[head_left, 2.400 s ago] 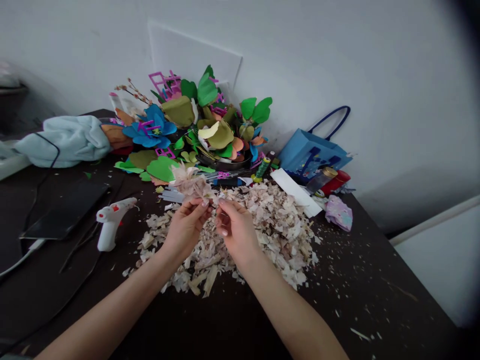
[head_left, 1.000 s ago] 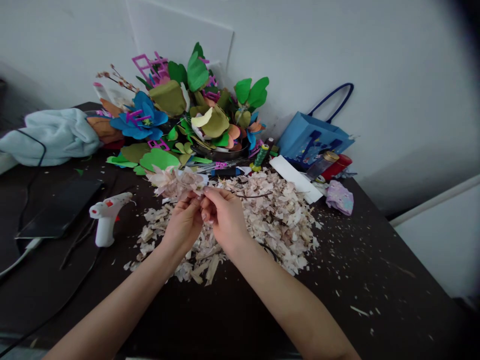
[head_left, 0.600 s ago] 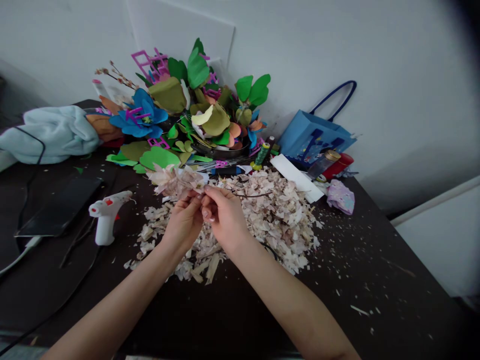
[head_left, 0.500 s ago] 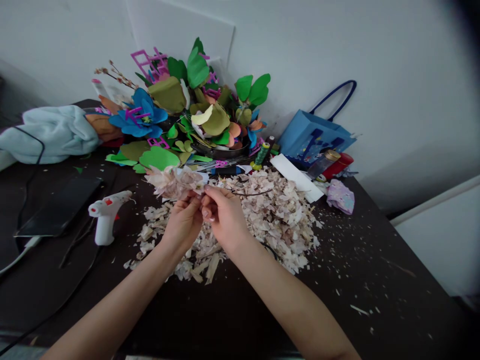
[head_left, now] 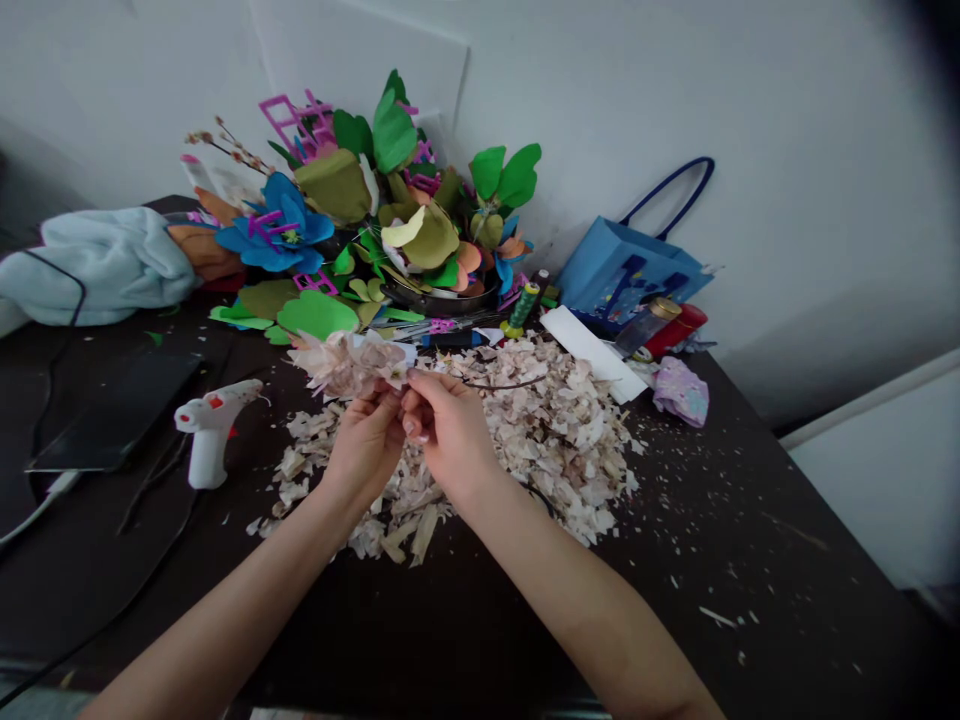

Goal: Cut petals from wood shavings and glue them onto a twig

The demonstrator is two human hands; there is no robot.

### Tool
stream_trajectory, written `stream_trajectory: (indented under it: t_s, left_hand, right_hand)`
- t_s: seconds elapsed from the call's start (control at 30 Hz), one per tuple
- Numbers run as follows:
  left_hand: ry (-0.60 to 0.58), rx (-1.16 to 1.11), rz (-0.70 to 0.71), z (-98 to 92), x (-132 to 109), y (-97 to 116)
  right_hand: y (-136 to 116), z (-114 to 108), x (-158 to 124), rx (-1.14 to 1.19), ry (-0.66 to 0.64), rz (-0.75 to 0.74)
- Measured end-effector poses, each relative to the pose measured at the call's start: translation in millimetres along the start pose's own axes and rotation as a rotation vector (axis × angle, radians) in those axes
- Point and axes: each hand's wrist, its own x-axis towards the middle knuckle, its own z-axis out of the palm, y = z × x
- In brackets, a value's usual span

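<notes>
Pale pink wood-shaving flower (head_left: 346,365), held at the hands above a heap of loose pale shavings (head_left: 555,450) on a dark tabletop (head_left: 750,540). Left hand (head_left: 364,455): fingers curled nearly shut around the flower base. Right hand (head_left: 448,430): closed to a pinch at the base, touching the left hand, with a thin dark wire stem (head_left: 510,385) running out to the right. Left of the heap: white hot-glue gun (head_left: 211,430). Far side: green and blue craft flowers (head_left: 390,225); right of them, blue paper bag with navy handles (head_left: 622,265).
</notes>
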Motion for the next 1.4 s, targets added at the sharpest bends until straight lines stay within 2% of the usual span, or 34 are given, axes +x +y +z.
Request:
stream_trajectory:
  t_s: [0.4,0.83,1.2,1.4]
  left_hand:
    - [0.013,0.026,0.012,-2.3,-1.5,-0.8]
    - [0.0,0.023,-0.103,-1.2,-1.4,2.3]
    - [0.019,0.055,-0.058,-1.2,0.5,0.9]
    - [-0.016,0.049,-0.143,-2.0,0.2,6.6]
  right_hand:
    - [1.1,-1.1,1.8,-0.002,0.003,0.018]
    - [-5.7,-5.1,-0.7,-0.015,-0.023,0.06]
    - [-4.4,-3.7,2.1,-0.029,-0.018,0.05]
    - [-6.3,-7.3,-3.6,-0.005,-0.041,0.021]
